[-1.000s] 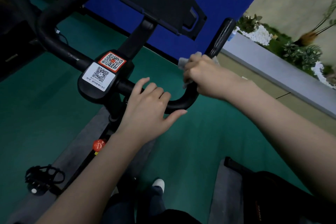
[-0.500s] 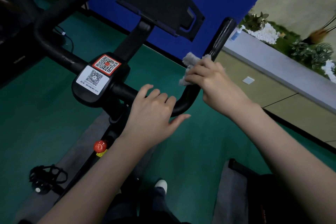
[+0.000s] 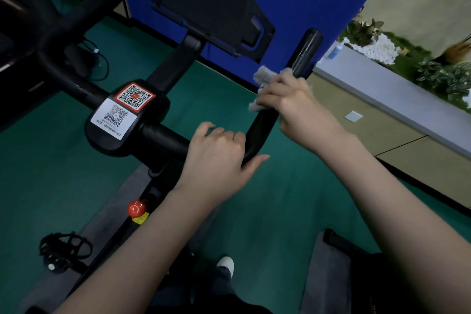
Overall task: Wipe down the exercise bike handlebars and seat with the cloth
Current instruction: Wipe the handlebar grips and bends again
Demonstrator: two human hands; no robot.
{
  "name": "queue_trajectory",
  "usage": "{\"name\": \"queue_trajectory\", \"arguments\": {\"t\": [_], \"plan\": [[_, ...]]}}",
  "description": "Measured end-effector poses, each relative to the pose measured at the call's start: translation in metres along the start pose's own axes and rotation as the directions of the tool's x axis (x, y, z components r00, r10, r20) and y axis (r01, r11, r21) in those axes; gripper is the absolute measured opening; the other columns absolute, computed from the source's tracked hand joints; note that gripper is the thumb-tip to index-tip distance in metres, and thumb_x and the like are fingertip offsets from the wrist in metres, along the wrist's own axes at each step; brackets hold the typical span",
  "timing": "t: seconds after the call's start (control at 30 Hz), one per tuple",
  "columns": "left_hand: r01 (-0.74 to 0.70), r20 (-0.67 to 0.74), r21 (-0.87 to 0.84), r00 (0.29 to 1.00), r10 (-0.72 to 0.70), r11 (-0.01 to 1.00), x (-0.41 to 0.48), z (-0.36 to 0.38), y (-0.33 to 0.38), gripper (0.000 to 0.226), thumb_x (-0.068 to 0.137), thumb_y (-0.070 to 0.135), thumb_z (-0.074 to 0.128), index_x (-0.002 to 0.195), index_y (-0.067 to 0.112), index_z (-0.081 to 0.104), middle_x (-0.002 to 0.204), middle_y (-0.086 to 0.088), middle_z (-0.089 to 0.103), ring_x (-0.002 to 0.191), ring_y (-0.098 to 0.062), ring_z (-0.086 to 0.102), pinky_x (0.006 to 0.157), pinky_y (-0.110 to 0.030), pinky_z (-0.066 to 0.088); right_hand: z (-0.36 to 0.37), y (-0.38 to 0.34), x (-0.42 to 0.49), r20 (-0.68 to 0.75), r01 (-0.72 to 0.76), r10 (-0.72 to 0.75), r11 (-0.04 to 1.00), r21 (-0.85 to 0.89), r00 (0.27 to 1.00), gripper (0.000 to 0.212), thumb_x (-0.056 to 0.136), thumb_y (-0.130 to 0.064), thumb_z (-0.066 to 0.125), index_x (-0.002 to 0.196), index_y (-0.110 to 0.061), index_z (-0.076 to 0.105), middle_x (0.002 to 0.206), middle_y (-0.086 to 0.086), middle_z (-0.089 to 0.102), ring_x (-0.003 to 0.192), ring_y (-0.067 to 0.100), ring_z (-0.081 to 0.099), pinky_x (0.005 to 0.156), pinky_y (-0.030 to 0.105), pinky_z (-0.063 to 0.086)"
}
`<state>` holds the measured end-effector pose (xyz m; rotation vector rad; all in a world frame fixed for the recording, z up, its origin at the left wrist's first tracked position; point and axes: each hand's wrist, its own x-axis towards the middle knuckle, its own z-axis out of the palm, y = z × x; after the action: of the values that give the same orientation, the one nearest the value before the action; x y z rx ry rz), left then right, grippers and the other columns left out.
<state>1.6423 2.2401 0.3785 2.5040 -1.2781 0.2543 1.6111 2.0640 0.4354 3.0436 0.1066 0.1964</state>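
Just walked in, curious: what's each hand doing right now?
Left hand: closed, fingers curled over the handlebar.
Right hand: closed, holding the grey cloth against the handlebar.

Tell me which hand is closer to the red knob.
Left. The left hand holds the handlebar above the red knob; the right hand grips the cloth farther up.

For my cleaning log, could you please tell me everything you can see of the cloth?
The cloth is small, pale grey and looks like fuzzy, towel-like fabric. It is bunched and crumpled, not spread flat. The right hand grips it, fingers curled round it, pressing it against the right-side arm of the handlebar, roughly midway along. Two tufts show: one above the fingers, another below them to the left. The rest is hidden under the hand, so its full shape cannot be told.
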Motion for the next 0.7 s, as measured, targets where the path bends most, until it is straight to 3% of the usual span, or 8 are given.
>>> {"name": "queue_trajectory", "arguments": {"t": [0.1,0.27,0.37,0.5,0.7], "plan": [[0.038,0.025,-0.008,0.999,-0.038,0.999,0.006,-0.001,0.004,0.051,0.088,0.064,0.037,0.072,0.017,0.05,0.071,-0.005,0.065,0.07,-0.026,0.06,0.087,-0.038,0.038,0.005,-0.003,-0.003,-0.084,-0.046,0.05,0.998,0.052,0.995,0.028,0.078,0.009,0.059,0.102,-0.001,0.07,0.103,0.009,0.067,0.104,0.036,0.053,0.076,0.041,0.035],[0.086,0.041,-0.023,0.996,-0.085,0.996,0.008,-0.001,0.01,0.05,0.086,0.066,0.031,0.079,0.018,0.046,0.073,-0.002,0.064,0.069,-0.024,0.06,0.079,-0.037,0.038,0.016,-0.009,-0.02,-0.14,-0.041,0.057,0.993,0.114,0.988,0.052,0.062,0.019,0.054,0.107,-0.001,0.068,0.111,0.007,0.066,0.108,0.034,0.053,0.076,0.032,0.026],[0.108,0.028,-0.042,0.994,-0.106,0.993,0.01,-0.001,0.015,0.049,0.086,0.064,0.036,0.079,0.017,0.048,0.069,-0.003,0.064,0.066,-0.025,0.06,0.074,-0.036,0.038,0.017,0.001,-0.015,-0.21,-0.116,0.149,0.98,0.163,0.966,0.049,0.064,0.02,0.053,0.107,0.0,0.069,0.111,0.008,0.067,0.108,0.034,0.053,0.077,0.038,0.036],[0.127,0.008,-0.063,0.992,-0.127,0.99,0.012,-0.002,0.019,0.042,0.084,0.056,0.053,0.076,0.015,0.05,0.064,-0.005,0.063,0.059,-0.028,0.06,0.069,-0.036,0.04,0.036,-0.016,-0.024,-0.323,-0.183,0.29,0.929,0.322,0.901,0.042,0.072,0.019,0.052,0.107,0.002,0.069,0.11,0.01,0.066,0.108,0.034,0.052,0.086,0.051,0.043],[0.143,-0.004,-0.028,0.99,-0.143,0.989,0.017,-0.003,0.027,0.039,0.082,0.053,0.059,0.078,0.014,0.052,0.062,-0.003,0.062,0.057,-0.027,0.06,0.063,-0.033,0.041,0.054,-0.018,-0.026,-0.471,-0.218,0.454,0.853,0.473,0.756,0.043,0.077,0.023,0.048,0.111,0.003,0.067,0.114,0.014,0.064,0.108,0.029,0.046,0.096,0.042,0.042]]}}
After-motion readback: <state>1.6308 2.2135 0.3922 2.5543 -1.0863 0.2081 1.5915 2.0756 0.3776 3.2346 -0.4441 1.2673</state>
